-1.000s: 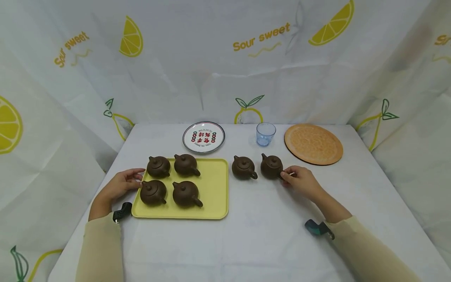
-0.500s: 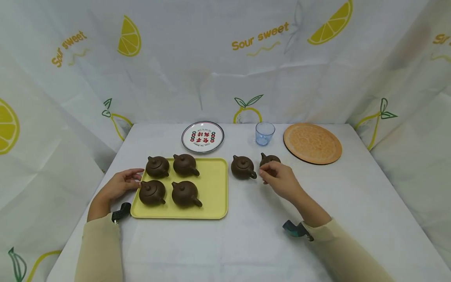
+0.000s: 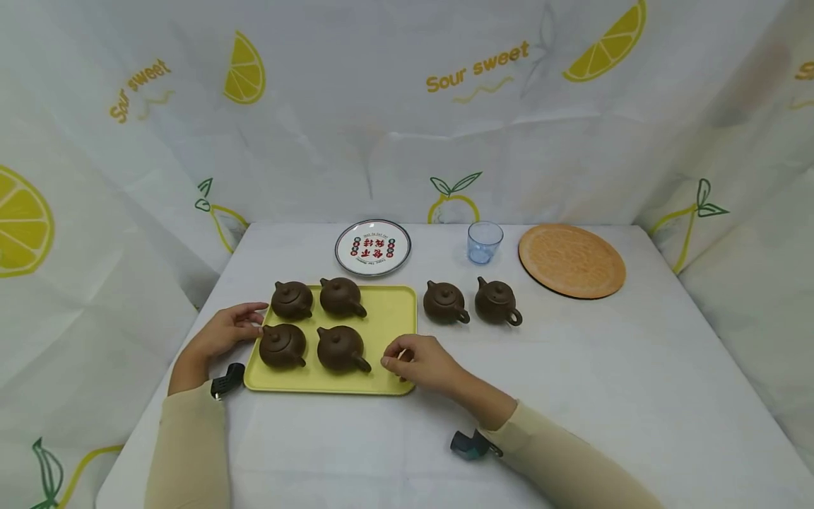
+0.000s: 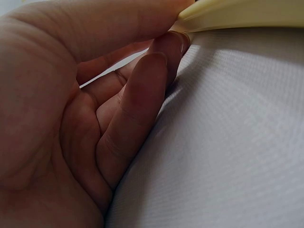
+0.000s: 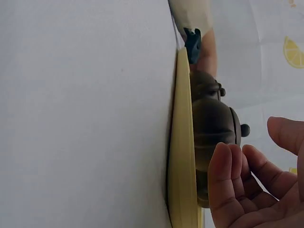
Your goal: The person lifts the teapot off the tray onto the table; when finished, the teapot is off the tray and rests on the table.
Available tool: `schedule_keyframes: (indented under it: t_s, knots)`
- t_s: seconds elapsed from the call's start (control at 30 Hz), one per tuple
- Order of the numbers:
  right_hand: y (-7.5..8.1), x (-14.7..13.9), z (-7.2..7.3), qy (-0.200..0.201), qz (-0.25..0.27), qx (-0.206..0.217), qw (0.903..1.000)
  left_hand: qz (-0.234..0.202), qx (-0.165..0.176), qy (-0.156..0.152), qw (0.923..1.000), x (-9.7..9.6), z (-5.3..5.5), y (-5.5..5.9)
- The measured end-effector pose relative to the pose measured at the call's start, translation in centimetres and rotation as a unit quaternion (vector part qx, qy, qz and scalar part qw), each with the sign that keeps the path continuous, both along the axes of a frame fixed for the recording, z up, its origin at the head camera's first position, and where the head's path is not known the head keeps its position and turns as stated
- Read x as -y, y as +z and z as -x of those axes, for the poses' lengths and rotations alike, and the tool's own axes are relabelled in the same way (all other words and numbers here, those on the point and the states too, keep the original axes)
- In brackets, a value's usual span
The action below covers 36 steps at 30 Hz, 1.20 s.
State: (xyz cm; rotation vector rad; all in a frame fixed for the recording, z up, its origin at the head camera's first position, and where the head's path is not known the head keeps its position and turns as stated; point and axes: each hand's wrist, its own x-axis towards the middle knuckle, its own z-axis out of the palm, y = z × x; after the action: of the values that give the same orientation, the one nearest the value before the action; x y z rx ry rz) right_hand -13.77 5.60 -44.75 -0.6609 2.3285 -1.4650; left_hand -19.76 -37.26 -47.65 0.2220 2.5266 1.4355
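Lemon-printed sheeting (image 3: 356, 155) hung behind the white table (image 3: 604, 382). Fingers loosely bent, thumb apart, the right hand (image 3: 425, 362) hung over the near right corner of the yellow tray (image 3: 391, 304); the left hand (image 3: 222, 332), relaxed, touched its left edge. Four brown teapots (image 3: 340, 348) sat on it, two more pots (image 3: 445, 302) just right, a plate (image 3: 373, 247) and glass (image 3: 485, 242) beyond.

The left grip (image 4: 80, 109) — a bare hand — fills the left side, its palm partly showing. The thumb (image 4: 118, 21) stretches along the top to the pale yellow rim of a tray (image 4: 247, 14); below it the fingers (image 4: 137, 95) bend, fingertips near that rim. White, fine-textured cloth (image 4: 213, 133) spreads underneath — shadowed beside the tray.
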Motion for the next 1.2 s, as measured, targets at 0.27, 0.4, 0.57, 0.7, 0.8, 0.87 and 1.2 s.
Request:
schedule_keyframes:
  t_s: [0.27,0.4,0.57,0.7,0.8,0.87,1.2]
  knots:
    - [-1.0,3.2,-0.5,-0.004,0.004,0.033,0.9995,-0.001,0.005,0.001,1.0,-0.1,-0.2,-0.3]
    - [-1.4,3.9,-0.5,-0.025,0.021,0.062,0.9976,0.011,0.005,0.002,0.9999,0.0,-0.4,-0.4]
    - [-1.9,4.5,-0.1,-0.03,0.045,0.091,0.9943,0.005,-0.002,-0.003,1.0,0.0,-0.1,-0.4]
    - [-2.1,4.9,0.1,-0.024,0.058,0.108,0.9921,-0.013,-0.003,-0.007,0.9999,0.0,0.3,-0.4]
    - [-1.9,4.9,0.2,-0.023,0.053,0.11,0.9922,-0.023,-0.006,-0.009,0.9997,0.1,0.6,-0.5]
    - [-1.7,4.8,0.1,-0.025,0.046,0.105,0.9931,-0.026,-0.006,-0.011,0.9996,0.1,0.7,-0.5]
    - [0.1,1.4,0.0,-0.047,0.023,0.055,0.9971,-0.021,-0.002,-0.004,0.9998,0.3,0.2,-0.4]
